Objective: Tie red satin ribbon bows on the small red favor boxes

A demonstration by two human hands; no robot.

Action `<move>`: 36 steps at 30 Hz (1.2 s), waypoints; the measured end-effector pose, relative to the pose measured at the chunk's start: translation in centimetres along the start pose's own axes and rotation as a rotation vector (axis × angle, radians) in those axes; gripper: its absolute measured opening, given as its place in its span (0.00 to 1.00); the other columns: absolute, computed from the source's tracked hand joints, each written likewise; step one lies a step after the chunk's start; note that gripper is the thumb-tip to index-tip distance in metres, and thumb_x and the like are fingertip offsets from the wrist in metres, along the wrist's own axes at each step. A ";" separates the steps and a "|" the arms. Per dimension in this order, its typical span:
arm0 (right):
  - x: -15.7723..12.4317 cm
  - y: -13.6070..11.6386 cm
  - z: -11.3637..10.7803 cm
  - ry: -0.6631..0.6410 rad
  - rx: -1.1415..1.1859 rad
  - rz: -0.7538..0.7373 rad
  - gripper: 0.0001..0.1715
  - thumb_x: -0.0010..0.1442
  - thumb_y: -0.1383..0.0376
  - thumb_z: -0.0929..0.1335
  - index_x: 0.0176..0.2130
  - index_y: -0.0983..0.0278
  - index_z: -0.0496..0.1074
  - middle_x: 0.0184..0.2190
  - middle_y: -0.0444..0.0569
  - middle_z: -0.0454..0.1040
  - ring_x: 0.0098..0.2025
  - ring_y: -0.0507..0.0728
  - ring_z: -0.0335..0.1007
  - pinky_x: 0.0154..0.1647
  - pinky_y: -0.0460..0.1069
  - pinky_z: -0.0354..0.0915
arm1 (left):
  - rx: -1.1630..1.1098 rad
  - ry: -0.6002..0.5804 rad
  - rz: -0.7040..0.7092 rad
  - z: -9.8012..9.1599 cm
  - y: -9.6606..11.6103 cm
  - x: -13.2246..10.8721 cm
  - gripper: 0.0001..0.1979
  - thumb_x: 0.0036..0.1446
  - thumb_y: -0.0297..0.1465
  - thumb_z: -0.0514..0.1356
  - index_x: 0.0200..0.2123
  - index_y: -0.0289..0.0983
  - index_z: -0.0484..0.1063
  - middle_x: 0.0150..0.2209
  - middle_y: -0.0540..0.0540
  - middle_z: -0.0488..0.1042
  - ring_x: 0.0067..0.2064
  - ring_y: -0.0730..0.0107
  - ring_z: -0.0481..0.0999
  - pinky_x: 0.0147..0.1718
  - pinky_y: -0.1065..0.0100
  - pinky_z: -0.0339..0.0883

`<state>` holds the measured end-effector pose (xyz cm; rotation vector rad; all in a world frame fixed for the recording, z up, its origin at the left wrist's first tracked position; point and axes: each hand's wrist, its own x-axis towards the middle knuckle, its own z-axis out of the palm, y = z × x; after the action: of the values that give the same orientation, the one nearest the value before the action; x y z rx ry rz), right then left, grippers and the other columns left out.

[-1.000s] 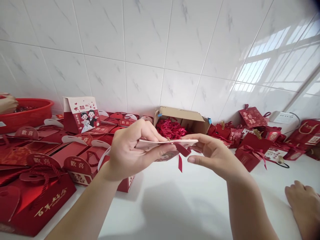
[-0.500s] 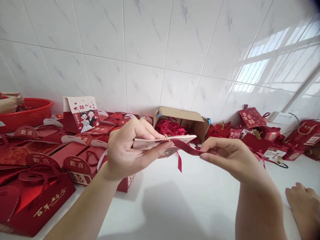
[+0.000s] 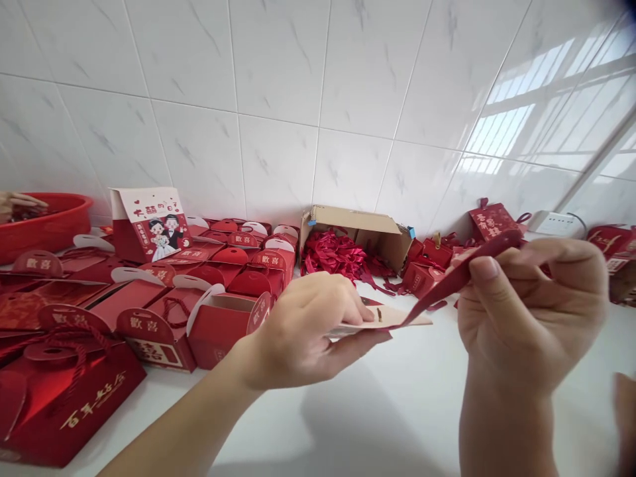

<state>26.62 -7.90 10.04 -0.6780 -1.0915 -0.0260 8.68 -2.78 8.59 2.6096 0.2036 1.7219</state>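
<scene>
Counting the clock from the pale card (image 3: 400, 320), the left hand (image 3: 311, 331) is sitting at nine o'clock, and its thumb and fingers are clamping the card from below and above. The card is being held nearly flat over the white table (image 3: 397, 417), and a small brownish mark on it is showing; what it is exactly, I cannot tell. From the card a dark red ribbon (image 3: 440, 289) is running up towards two o'clock, where the right hand (image 3: 531, 305), standing around three o'clock, is pinching it between thumb and fingers. At eleven o'clock an opened cardboard box (image 3: 348, 217) is lying near the wall (image 3: 278, 66), and a heap of bright red ribbons (image 3: 330, 255) is filling its left part. Towards half past nine a box with a printed couple (image 3: 163, 232) is standing among many red boxes; farther that way, another person's hand (image 3: 20, 204) is reaching into a red basin (image 3: 50, 235). Between eight and nine o'clock a big red box with gold characters (image 3: 99, 411) is resting on the table. Between two and three o'clock, behind the right hand, a white power strip (image 3: 556, 225) is lying beside red packages (image 3: 491, 218).
</scene>
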 end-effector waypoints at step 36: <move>0.2 -0.2 0.1 -0.836 0.165 0.385 0.08 0.57 0.67 0.71 0.36 0.55 0.81 0.32 0.44 0.81 0.32 0.54 0.77 0.29 0.43 0.73 | -0.042 0.007 0.100 -0.7 0.2 -0.1 0.13 0.48 0.24 0.68 0.30 0.38 0.65 0.26 0.49 0.75 0.26 0.72 0.75 0.23 0.69 0.71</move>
<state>26.54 -7.91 10.32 -0.7570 -1.7121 0.7272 7.99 -3.01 8.82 2.6266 0.0379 1.7453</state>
